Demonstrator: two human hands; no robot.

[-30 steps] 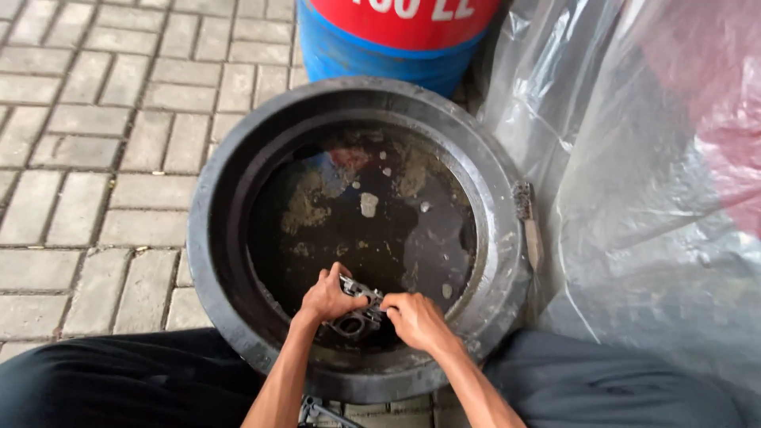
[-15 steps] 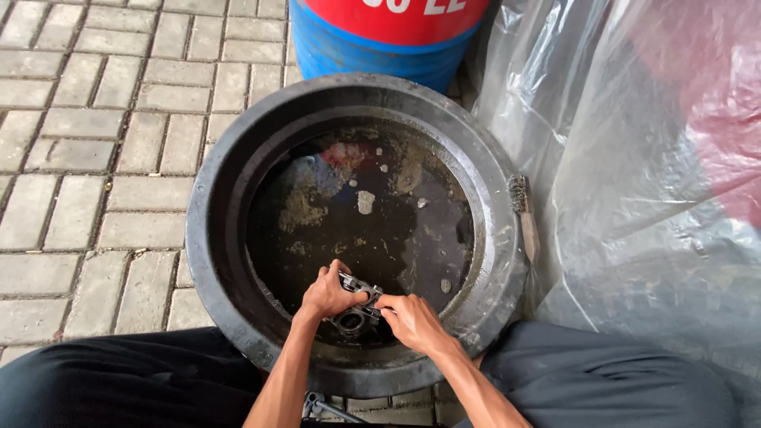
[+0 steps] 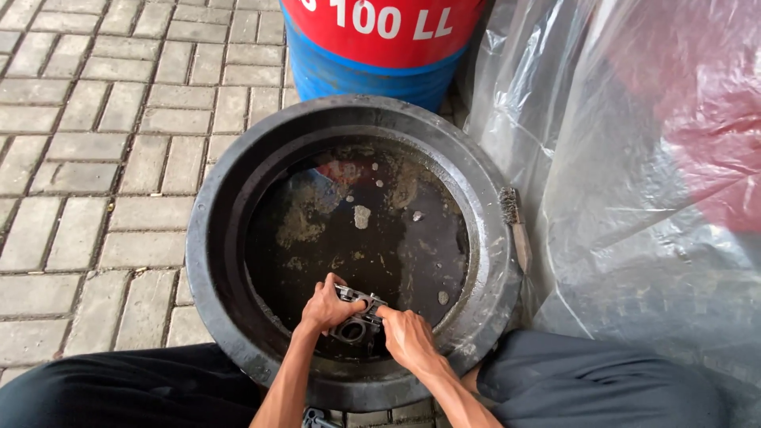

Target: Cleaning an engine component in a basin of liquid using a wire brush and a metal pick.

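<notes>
I see the fingers (image 3: 339,292) of my left hand (image 3: 323,307) curled closed around the left end of a small grey metal part (image 3: 354,315), gripping it from above. My right hand (image 3: 408,339) closes on the same part from the right, its fingers pinching the right edge. The part sits low and centre in the frame, held between both hands just over the near inner wall of a big round black tub (image 3: 214,261). It shows a round bore facing up and a flat flange along its top edge; finer detail is too small for me to tell.

Under the hands, the tub holds dark, murky liquid (image 3: 372,238) with pale scum and bits floating toward the upper middle. My forearms come up from the bottom edge, and my knees in dark trousers (image 3: 127,392) flank the tub at lower left and lower right.

On the tub's right rim lies a wire brush (image 3: 515,226) with a wooden handle. Beyond the tub, top centre, stands a drum (image 3: 372,63), red above and blue below. Crumpled clear plastic sheeting (image 3: 634,198) fills the right side. Grey paving bricks (image 3: 87,158) cover the left.
</notes>
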